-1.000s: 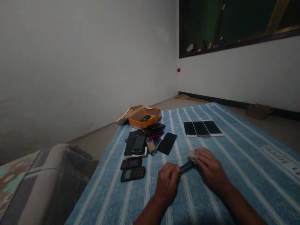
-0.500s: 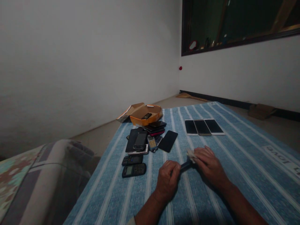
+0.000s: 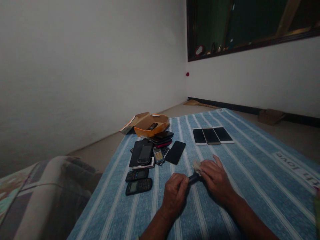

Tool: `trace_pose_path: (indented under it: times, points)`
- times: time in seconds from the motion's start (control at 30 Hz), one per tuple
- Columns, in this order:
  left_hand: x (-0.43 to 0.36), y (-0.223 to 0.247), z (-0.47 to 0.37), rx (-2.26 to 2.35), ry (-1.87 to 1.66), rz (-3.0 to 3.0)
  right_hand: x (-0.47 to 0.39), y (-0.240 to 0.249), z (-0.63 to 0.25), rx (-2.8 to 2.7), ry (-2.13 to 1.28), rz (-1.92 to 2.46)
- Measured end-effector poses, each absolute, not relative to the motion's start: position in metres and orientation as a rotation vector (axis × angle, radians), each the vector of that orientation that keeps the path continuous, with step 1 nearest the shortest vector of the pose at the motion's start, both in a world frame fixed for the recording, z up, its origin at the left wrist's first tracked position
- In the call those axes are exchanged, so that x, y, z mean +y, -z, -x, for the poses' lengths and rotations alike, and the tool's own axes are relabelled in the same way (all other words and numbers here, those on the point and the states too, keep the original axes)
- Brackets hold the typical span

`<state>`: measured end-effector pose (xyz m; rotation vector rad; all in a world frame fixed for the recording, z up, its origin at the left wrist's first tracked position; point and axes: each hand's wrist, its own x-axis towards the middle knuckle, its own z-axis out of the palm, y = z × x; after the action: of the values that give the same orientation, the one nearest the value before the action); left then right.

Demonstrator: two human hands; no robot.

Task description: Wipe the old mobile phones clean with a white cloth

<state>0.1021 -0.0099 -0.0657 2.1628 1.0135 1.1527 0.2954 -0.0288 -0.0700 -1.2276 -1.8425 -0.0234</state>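
My left hand (image 3: 175,191) is closed round one end of a slim dark phone (image 3: 193,178), seen nearly edge-on and largely hidden by my fingers. At its other end, my right hand (image 3: 215,176) pinches a crumpled whitish cloth (image 3: 197,165) against it. Left of my hands, two black keypad phones (image 3: 139,186) lie one behind the other. Beyond them is a pile of mixed phones (image 3: 145,153), with a black smartphone (image 3: 176,152) at its right side. Three smartphones (image 3: 212,135) lie side by side farther back on the right.
An open orange cardboard box (image 3: 150,131) with a small phone in it stands behind the pile. Blue striped cloth (image 3: 250,173) covers the surface. At left is a draped fabric edge (image 3: 53,193); a broom (image 3: 197,102) lies on the floor by the wall.
The view has turned slightly right, so everything appears shifted left. My right hand has shifted slightly with the cloth along the phone, one finger now raised. My left hand keeps its hold.
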Motion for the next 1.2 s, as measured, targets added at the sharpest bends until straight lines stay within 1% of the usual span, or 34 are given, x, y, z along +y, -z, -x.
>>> trace_pose_path:
  times: [0.2,0.3,0.43,0.57,0.7,0.8,0.9,1.03,1.2]
  points:
    - [0.0,0.061,-0.097,1.1,-1.113,-2.232,-0.029,0.071,-0.284,-1.84,0.048,1.206]
    - [0.024,0.057,-0.095,1.305,-1.049,-2.312,-0.028,0.071,-0.283,-1.833,0.043,1.208]
    - [0.068,0.051,-0.105,1.53,-0.877,-2.465,-0.029,0.069,-0.282,-1.826,0.039,1.221]
    - [0.106,0.043,-0.126,1.681,-0.61,-2.547,-0.029,0.069,-0.282,-1.832,0.022,1.223]
    - [0.129,0.038,-0.139,1.748,-0.349,-2.577,-0.029,0.069,-0.281,-1.83,0.026,1.228]
    - [0.136,0.036,-0.142,1.76,-0.248,-2.6,-0.028,0.067,-0.281,-1.827,0.018,1.234]
    - [0.134,0.034,-0.144,1.754,-0.224,-2.62,-0.028,0.066,-0.281,-1.818,0.026,1.237]
    - [0.12,0.038,-0.145,1.689,-0.288,-2.628,-0.028,0.065,-0.281,-1.821,0.037,1.228]
    - [0.098,0.051,-0.137,1.603,-0.507,-2.591,-0.029,0.066,-0.281,-1.825,0.027,1.23]
